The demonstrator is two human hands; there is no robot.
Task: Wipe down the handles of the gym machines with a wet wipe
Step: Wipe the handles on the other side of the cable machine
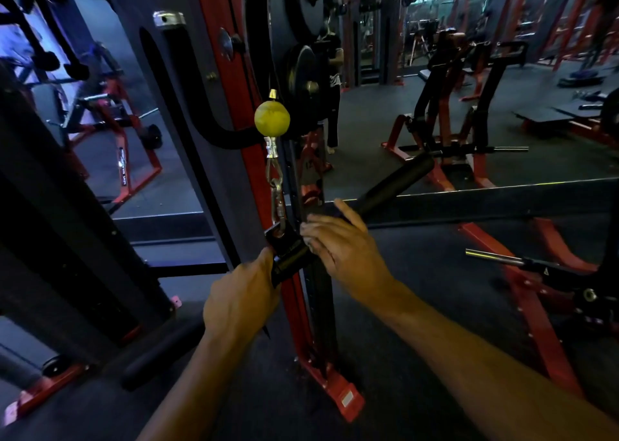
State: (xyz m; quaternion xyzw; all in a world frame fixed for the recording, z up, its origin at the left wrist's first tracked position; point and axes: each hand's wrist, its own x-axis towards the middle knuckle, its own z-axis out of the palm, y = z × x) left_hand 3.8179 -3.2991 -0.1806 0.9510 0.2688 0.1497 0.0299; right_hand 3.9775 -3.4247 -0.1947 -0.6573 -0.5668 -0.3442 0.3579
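Against the red upright of a cable machine, in the middle of a dim gym floor with a mirror wall behind, hangs the work of this moment. Largest of the task's things is the long black bar handle, which runs from a padded end at the near left, low by the floor, up behind both hands to a padded end at the far right. It hangs by its centre bracket from a steel carabiner and chain under a yellow stopper ball. The left hand has its fingers curled round the bar just below the bracket, steadying it. The right hand lies on the bar just right of the bracket, fingers bent over it; something pale shows under the fingertips, likely the wet wipe, though it is too small to be sure. The step in hand looks like wiping the middle of this bar. The next move probably calls for sliding the right hand outward along the far right grip while the left holds the bar from swinging.
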